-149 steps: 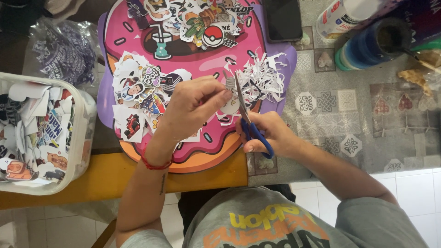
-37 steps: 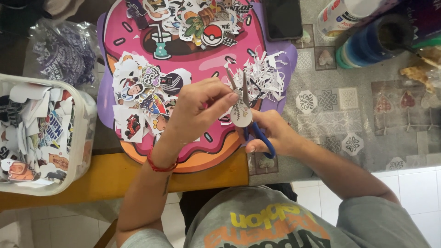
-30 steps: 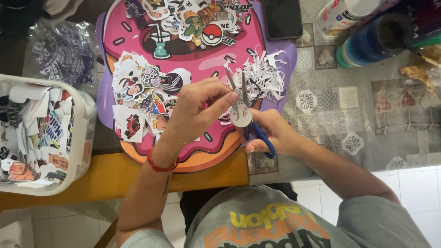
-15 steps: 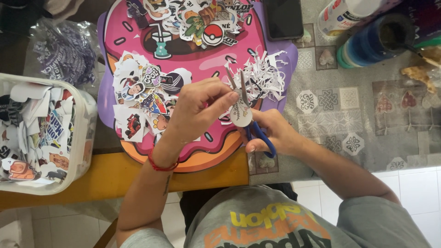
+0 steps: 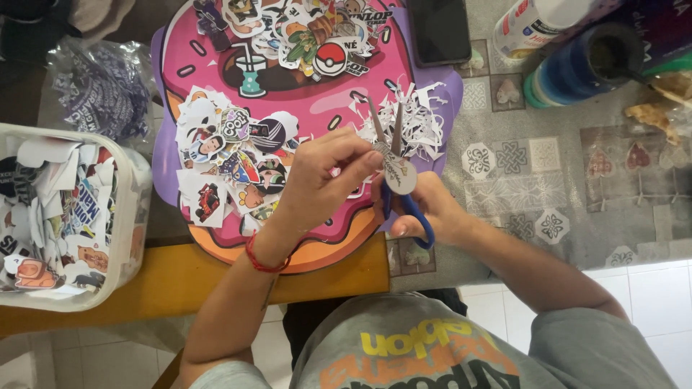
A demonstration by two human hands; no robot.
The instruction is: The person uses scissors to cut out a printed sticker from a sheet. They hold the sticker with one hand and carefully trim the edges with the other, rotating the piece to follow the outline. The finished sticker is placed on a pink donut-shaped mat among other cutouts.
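Little changed since half a second ago: scissors blades slightly more parted. Sticker tub (image 5: 126,216) far left; left hand (image 5: 321,184) pinches round cutout (image 5: 400,175), apparently a sticker; right hand (image 5: 432,212) grips blue-handled scissors (image 5: 395,155) above donut-shaped mat (image 5: 216,50).

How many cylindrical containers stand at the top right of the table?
2. A white spray can lies by the top edge, and a blue tub sits just right of and below it. More may be hidden beyond the frame edge.
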